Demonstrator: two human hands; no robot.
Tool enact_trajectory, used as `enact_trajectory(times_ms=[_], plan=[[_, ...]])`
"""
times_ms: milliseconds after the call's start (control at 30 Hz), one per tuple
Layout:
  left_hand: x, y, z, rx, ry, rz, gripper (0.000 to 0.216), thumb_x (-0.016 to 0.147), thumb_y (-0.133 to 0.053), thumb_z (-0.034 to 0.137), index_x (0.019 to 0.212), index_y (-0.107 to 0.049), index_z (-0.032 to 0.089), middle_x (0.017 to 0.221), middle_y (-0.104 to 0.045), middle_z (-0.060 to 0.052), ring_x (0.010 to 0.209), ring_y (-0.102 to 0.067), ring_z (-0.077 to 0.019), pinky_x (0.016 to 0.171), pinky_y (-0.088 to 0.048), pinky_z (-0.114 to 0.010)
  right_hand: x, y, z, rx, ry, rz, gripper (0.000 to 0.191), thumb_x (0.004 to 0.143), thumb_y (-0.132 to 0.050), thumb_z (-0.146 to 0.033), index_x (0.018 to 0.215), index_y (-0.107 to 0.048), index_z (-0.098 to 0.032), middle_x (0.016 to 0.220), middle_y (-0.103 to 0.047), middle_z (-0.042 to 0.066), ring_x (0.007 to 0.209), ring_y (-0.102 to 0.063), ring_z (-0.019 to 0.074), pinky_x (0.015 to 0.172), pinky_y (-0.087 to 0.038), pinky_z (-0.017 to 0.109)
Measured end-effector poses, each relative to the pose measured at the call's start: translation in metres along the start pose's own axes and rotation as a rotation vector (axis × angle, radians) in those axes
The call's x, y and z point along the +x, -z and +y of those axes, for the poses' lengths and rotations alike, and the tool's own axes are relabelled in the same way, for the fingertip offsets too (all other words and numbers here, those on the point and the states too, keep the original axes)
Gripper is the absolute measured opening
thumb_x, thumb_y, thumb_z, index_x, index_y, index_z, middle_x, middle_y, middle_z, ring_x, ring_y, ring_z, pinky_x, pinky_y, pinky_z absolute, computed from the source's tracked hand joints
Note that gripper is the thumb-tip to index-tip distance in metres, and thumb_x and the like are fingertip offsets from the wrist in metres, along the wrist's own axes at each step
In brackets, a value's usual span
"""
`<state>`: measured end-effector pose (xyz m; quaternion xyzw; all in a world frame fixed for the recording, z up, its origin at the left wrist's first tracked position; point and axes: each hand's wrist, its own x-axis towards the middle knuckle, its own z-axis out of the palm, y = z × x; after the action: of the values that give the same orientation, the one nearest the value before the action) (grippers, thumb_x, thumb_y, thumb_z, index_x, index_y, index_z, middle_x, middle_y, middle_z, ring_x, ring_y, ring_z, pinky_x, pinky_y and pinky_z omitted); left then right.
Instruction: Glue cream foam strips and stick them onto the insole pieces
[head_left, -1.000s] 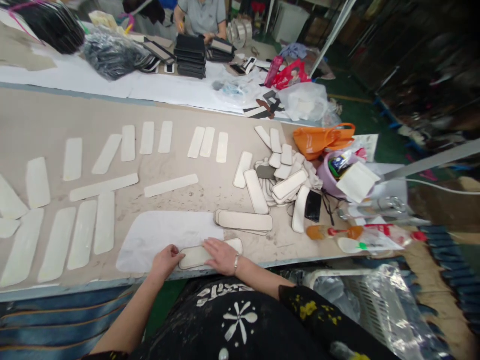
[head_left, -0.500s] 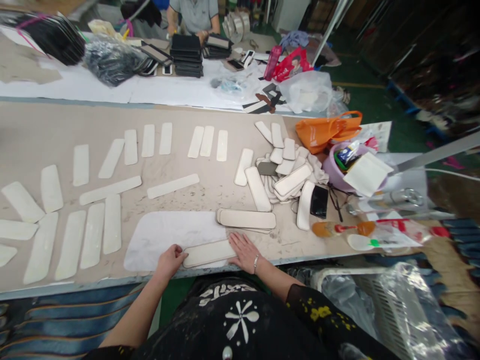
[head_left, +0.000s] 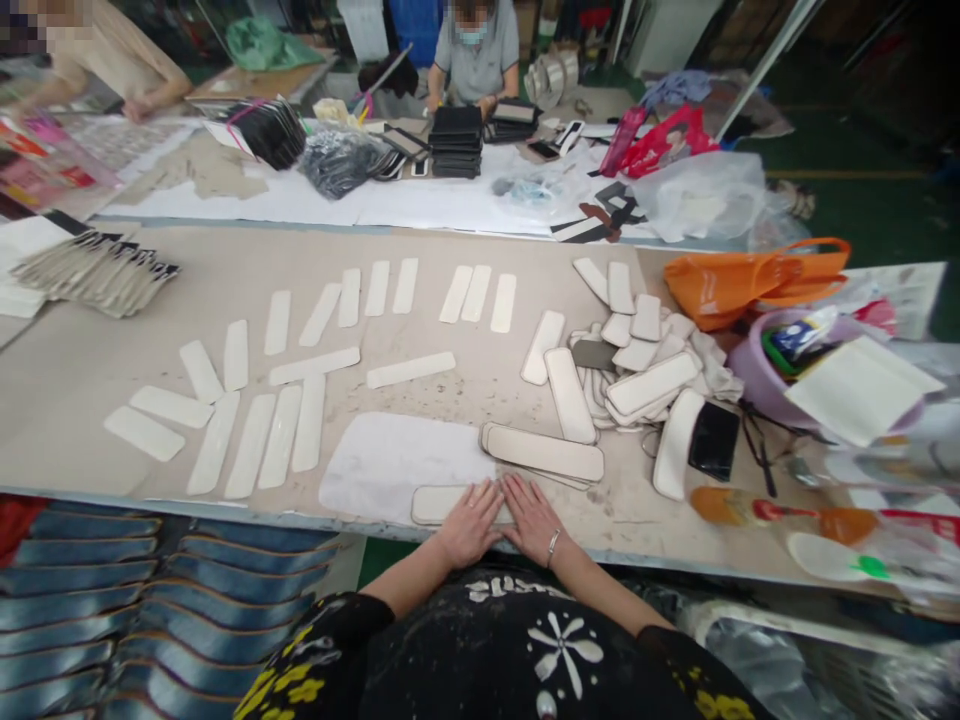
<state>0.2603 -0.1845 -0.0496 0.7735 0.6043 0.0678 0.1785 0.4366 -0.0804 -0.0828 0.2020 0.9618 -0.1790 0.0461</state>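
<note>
Both palms lie near the table's front edge. My left hand rests flat, fingers stretched out, on the right part of a cream oblong panel with rounded corners. Beside it my right hand is flat too, its fingertips close to the left hand's, at the panel's right end, which the hands hide. Under the panel's left part is a white sheet. Just beyond my hands lies a small stack of similar dark-edged panels.
Several loose white strips are spread over the left and middle table. To the right are a heap of panels, a black phone, a glue-coloured bottle, a purple basin and an orange bag. A co-worker sits across.
My left hand has left the panel's left end and moved right, flattening next to my right hand. The camera view has swung left, so more of the table's left side shows.
</note>
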Motion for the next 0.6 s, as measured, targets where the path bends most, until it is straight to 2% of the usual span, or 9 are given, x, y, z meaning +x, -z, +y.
enact_trajectory(times_ms=[100, 267, 367, 467, 533, 600], plan=[[-0.016, -0.007, -0.018, 0.082, 0.102, -0.023, 0.062, 0.090, -0.032, 0.046, 0.142, -0.024, 0.013, 0.149, -0.023, -0.016, 0.139, -0.016, -0.0284, 0.111, -0.017, -0.049, 0.001, 0.000, 0.000, 0.000, 0.003, -0.013, 0.077, 0.086, -0.044, -0.053, 0.143, -0.019, -0.009, 0.151, -0.012, 0.015, 0.139, -0.006, 0.0269, 0.112, -0.009, 0.046], [-0.075, -0.001, -0.054, 0.191, 0.273, -0.036, 0.064, 0.089, -0.032, 0.049, 0.142, -0.024, 0.014, 0.148, -0.023, -0.016, 0.137, -0.023, -0.0277, 0.111, -0.021, -0.048, 0.003, 0.002, 0.000, 0.045, -0.007, -0.059, 0.078, 0.086, -0.044, -0.053, 0.144, -0.018, -0.008, 0.151, -0.010, 0.015, 0.139, -0.005, 0.0272, 0.113, -0.007, 0.047], [-0.090, -0.002, -0.061, 0.237, 0.254, 0.008, 0.068, 0.086, -0.036, 0.051, 0.143, -0.020, 0.017, 0.148, -0.025, -0.014, 0.135, -0.027, -0.0289, 0.108, -0.027, -0.046, 0.000, 0.010, -0.001, 0.097, -0.022, -0.076, 0.078, 0.086, -0.043, -0.055, 0.143, -0.019, -0.008, 0.151, -0.010, 0.016, 0.139, -0.006, 0.0285, 0.112, -0.008, 0.048], [-0.091, -0.013, -0.065, 0.305, 0.194, 0.143, 0.074, 0.084, -0.040, 0.049, 0.144, -0.007, 0.022, 0.146, -0.029, -0.010, 0.133, -0.031, -0.0283, 0.103, -0.036, -0.045, -0.004, 0.023, -0.002, 0.161, -0.010, -0.047, 0.076, 0.086, -0.041, -0.055, 0.143, -0.019, -0.011, 0.150, -0.017, 0.016, 0.138, -0.012, 0.0290, 0.112, -0.012, 0.049], [-0.090, -0.027, -0.075, 0.347, 0.162, 0.243, 0.076, 0.082, -0.043, 0.044, 0.144, -0.004, 0.025, 0.143, -0.035, -0.008, 0.129, -0.038, -0.0274, 0.098, -0.042, -0.045, -0.001, 0.029, -0.001, 0.200, -0.018, 0.012, 0.070, 0.087, -0.043, -0.052, 0.142, -0.024, -0.015, 0.146, -0.029, 0.014, 0.135, -0.022, 0.0274, 0.111, -0.019, 0.046], [-0.087, -0.042, -0.089, 0.371, 0.119, 0.314, 0.076, 0.079, -0.044, 0.042, 0.143, -0.005, 0.028, 0.139, -0.042, -0.007, 0.124, -0.046, -0.0270, 0.092, -0.045, -0.045, 0.007, 0.033, -0.001, 0.210, -0.117, 0.080, 0.072, 0.081, -0.054, -0.050, 0.140, -0.029, -0.017, 0.137, -0.042, 0.014, 0.125, -0.037, 0.0279, 0.105, -0.031, 0.043]])
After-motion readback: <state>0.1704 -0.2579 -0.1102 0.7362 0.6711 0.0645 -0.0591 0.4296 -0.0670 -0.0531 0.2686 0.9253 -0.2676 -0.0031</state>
